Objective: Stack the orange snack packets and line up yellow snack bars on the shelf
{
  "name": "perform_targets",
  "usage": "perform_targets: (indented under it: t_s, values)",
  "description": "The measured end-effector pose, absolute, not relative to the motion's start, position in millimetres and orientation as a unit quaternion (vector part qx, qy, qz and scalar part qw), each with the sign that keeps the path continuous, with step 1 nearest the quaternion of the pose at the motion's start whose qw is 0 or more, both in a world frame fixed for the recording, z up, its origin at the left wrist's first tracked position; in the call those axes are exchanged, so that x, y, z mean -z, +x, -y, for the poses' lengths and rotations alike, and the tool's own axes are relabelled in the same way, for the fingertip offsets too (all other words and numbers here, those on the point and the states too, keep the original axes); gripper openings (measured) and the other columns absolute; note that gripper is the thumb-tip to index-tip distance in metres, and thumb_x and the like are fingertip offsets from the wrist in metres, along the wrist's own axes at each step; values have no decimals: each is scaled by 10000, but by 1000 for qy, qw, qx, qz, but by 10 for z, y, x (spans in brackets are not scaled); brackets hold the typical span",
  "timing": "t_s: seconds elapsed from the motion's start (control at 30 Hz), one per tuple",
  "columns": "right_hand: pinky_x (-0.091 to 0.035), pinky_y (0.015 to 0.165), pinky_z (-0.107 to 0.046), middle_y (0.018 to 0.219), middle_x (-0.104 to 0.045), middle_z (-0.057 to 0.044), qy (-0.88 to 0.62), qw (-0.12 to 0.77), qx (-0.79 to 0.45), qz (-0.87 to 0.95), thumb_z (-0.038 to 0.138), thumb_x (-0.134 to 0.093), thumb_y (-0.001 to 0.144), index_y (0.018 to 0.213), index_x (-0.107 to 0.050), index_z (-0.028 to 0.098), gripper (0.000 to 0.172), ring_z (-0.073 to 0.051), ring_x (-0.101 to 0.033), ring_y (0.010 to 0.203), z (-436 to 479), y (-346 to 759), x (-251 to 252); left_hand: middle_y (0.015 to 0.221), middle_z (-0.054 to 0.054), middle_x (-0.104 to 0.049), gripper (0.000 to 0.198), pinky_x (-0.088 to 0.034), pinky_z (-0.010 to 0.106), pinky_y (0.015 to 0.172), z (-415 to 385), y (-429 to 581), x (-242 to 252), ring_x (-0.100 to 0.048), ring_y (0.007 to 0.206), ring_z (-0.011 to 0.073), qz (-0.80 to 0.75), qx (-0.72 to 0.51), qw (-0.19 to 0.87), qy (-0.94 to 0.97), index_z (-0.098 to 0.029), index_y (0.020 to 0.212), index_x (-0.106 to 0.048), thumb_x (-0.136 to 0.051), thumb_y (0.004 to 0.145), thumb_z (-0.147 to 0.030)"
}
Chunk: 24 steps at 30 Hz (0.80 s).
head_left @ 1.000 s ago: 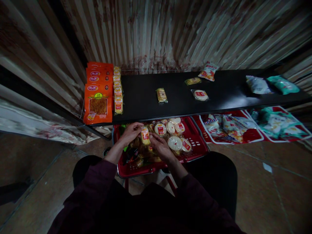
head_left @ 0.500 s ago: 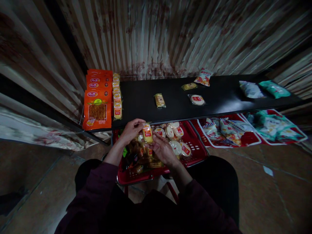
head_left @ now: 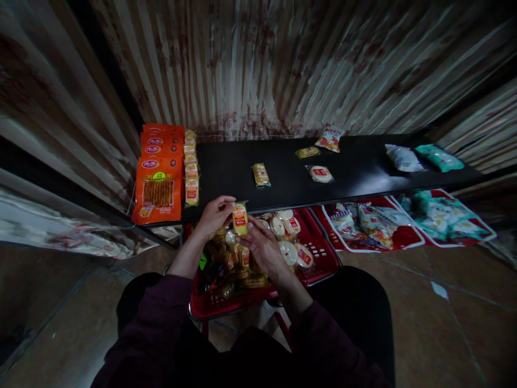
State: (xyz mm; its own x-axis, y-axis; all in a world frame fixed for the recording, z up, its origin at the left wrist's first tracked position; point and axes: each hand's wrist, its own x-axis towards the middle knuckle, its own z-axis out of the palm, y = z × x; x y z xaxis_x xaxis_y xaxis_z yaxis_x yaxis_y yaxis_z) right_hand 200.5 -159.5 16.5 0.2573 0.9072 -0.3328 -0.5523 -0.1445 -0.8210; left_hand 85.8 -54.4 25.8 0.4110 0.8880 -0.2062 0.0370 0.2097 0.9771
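Between my two hands is a small wrapped snack pack (head_left: 239,220), yellow with a red and orange label, held upright above a red basket (head_left: 323,269). My left hand (head_left: 216,216) pinches its upper left edge. My right hand (head_left: 264,245) grips its lower right side. Below, the basket holds round wrapped crackers (head_left: 288,252) and several yellow-brown packs (head_left: 242,275). At the shelf's left stands a column of similar yellow packs (head_left: 191,172), beside overlapping orange snack bags (head_left: 155,188).
On the black shelf (head_left: 226,161) lie a yellow pack (head_left: 261,175), another yellow pack (head_left: 307,152), a round cracker pack (head_left: 320,173), a red-white bag (head_left: 329,137), a pale bag (head_left: 403,158) and a teal bag (head_left: 439,158). White-rimmed baskets (head_left: 422,241) hold more bags at right.
The view has shifted slightly, so the shelf goods sit a little lower and further left. Both hands still hold the same snack pack in nearly the same pose.
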Motion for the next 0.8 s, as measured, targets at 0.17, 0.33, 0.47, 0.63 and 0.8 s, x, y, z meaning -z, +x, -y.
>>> perform_targets:
  t_s: [0.17,0.33,0.47,0.63,0.8]
  values:
    - [-556,716,-336,1055,-690,-39,-510,631,-554,184,403,-770,644,1021,-655,227,432,-190,-660,846,1561,1959,-166,847,39,-659,257,-473,216,650,554,871,-195,-602,721,115,-458,-370,606,535,-132,986,-623,-593,766,-261]
    - [-550,698,-313,1080,-685,-45,-532,629,-522,220,431,-732,683,1052,-662,228,427,-192,-654,859,1541,1913,-163,860,35,-642,264,-492,248,688,570,894,-129,-601,728,122,-485,-412,533,557,-162,1002,-620,-604,753,-248]
    - [-553,703,-311,1134,-664,-38,-545,626,-499,251,421,-708,711,1083,-660,246,415,-192,-640,894,1518,1907,-155,911,51,-626,213,-493,275,750,574,914,-132,-601,799,137,-505,-443,462,579,-171,951,-627,-611,746,-225]
    - [-553,710,-315,1122,-668,-45,-566,616,-472,279,438,-679,728,1109,-647,236,433,-193,-640,891,1476,1915,-166,884,42,-607,145,-485,285,766,590,911,-164,-591,797,137,-504,-458,434,590,-170,885,-618,-596,745,-197]
    - [-554,725,-325,1126,-667,-40,-589,592,-435,336,443,-628,768,1152,-621,234,437,-199,-642,909,1439,1926,-181,807,18,-587,53,-474,265,730,631,912,-213,-575,728,122,-496,-449,434,604,-178,766,-623,-573,757,-192]
